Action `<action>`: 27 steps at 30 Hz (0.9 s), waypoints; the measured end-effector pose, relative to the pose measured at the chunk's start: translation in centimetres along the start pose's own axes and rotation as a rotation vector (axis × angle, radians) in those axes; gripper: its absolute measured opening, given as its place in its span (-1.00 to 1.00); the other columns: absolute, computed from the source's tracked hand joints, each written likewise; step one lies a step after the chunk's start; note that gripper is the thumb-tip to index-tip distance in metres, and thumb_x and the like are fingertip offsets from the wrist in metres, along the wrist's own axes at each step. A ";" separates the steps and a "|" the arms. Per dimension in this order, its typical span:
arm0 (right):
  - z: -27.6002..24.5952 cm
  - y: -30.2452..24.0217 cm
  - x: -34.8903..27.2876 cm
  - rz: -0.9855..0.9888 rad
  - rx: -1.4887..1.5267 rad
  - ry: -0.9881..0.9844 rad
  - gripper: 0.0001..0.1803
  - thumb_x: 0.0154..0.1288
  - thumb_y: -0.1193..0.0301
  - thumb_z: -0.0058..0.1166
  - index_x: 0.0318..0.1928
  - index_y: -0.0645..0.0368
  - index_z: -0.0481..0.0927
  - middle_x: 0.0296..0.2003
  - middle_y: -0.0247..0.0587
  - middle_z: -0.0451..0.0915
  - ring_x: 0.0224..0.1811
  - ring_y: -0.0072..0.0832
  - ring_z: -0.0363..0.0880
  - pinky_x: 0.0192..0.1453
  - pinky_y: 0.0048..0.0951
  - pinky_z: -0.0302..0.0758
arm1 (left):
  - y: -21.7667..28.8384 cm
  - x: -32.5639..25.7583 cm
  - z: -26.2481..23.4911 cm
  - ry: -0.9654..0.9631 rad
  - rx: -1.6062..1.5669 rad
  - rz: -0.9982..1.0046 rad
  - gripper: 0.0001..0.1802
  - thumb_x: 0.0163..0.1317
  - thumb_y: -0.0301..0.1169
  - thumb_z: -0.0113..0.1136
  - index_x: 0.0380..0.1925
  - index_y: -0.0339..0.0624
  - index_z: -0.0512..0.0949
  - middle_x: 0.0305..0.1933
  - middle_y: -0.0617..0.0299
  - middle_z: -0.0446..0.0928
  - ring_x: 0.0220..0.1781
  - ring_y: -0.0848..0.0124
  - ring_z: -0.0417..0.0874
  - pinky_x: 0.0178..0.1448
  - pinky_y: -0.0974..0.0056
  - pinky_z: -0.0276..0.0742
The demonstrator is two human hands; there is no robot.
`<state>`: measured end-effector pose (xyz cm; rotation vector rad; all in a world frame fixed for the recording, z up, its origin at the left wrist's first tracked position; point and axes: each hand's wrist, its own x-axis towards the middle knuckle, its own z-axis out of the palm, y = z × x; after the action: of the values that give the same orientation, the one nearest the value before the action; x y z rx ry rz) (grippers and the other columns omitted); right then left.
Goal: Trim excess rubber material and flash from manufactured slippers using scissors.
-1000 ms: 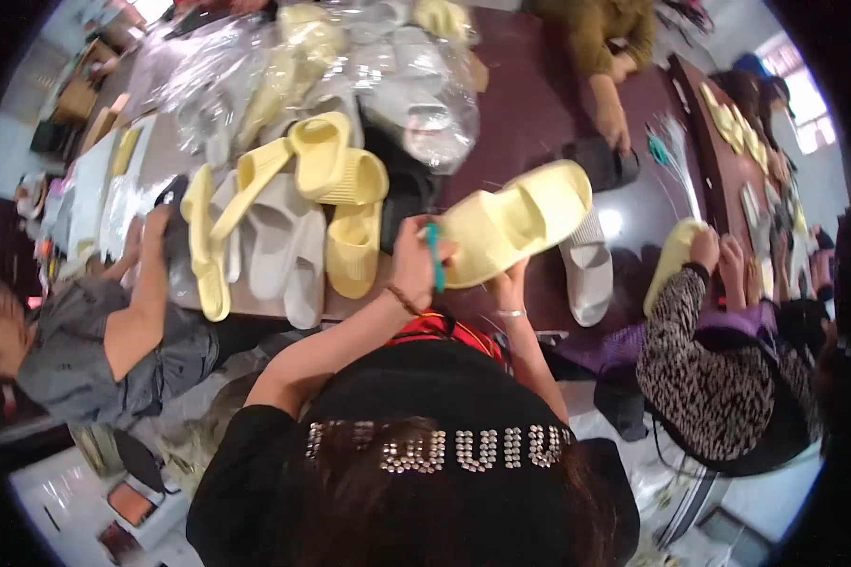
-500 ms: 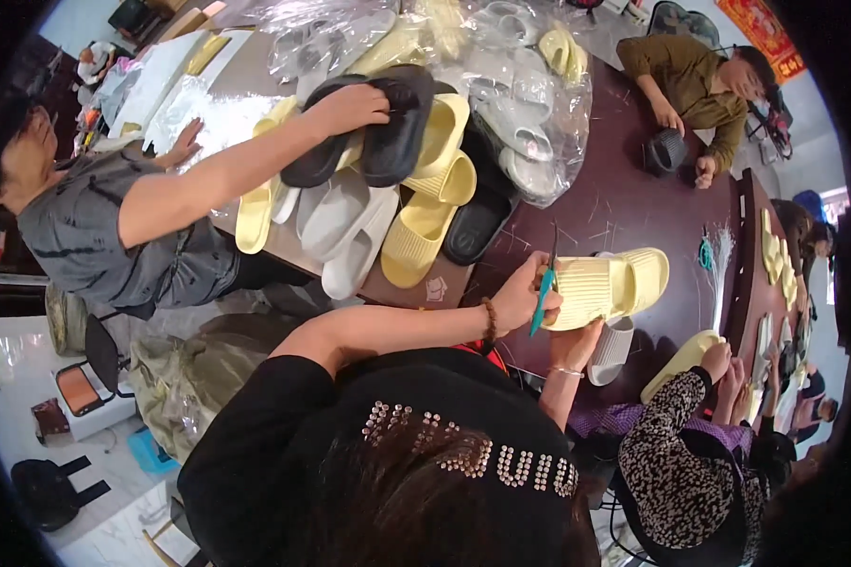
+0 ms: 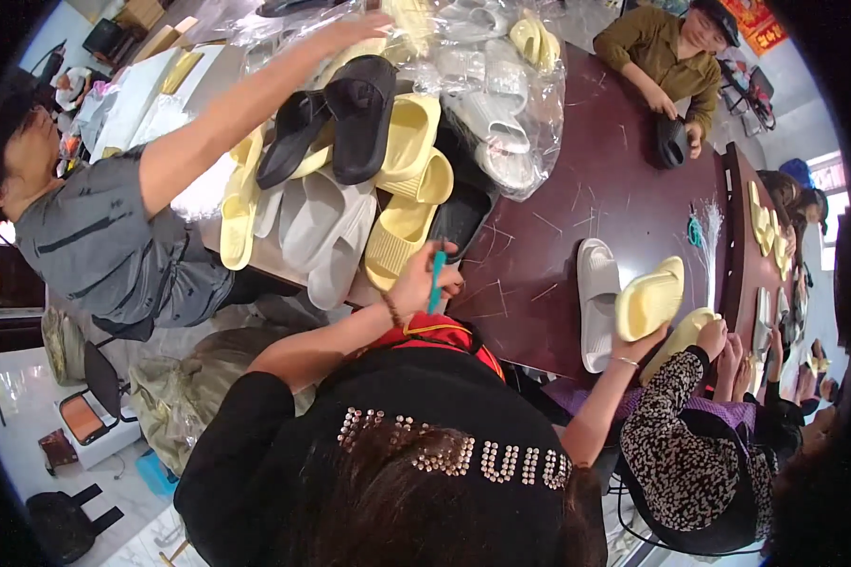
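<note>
My left hand point(image 3: 418, 288) is closed around teal-handled thread snips point(image 3: 437, 280), near the table's front edge beside the slipper pile. Out to the right, my right hand point(image 3: 639, 348) grips a pale yellow slide slipper point(image 3: 650, 300), tilted and raised above the table. Just left of that slipper lies a light grey slide slipper point(image 3: 596, 302) on the dark table. Yellow slide slippers point(image 3: 399, 236) and black ones point(image 3: 363, 118) are heaped past my left hand, with grey ones point(image 3: 314, 222) among them.
Clear plastic bags of slippers point(image 3: 501, 104) cover the table's far side. A co-worker at left reaches over the pile. Another across the dark table point(image 3: 539, 255) handles a black slipper point(image 3: 671, 142); a patterned sleeve point(image 3: 680, 435) is close at my right. White threads point(image 3: 712, 241) hang near teal snips point(image 3: 695, 230).
My hands have moved apart: the left, with the snips, went left; the right carried the yellow slipper right. The co-worker's hand at left has left the black slipper and reaches farther out.
</note>
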<state>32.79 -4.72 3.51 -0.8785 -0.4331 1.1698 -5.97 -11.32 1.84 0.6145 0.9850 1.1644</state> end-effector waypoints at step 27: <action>27.3 17.4 -3.6 0.558 -0.210 -0.646 -0.38 0.01 0.62 -0.21 0.17 0.09 0.09 -0.04 -0.16 0.38 -0.06 -0.22 0.43 0.00 -0.23 0.44 | 11.8 0.5 -18.5 0.912 -0.184 0.565 -0.60 -0.02 -0.37 0.24 -0.22 -0.13 0.28 -0.44 0.24 0.39 -0.57 0.37 0.44 -0.54 0.33 0.35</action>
<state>1.65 4.10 6.95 -0.8077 -0.8813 1.9626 -27.75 -8.71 2.81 0.1821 1.4818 2.1058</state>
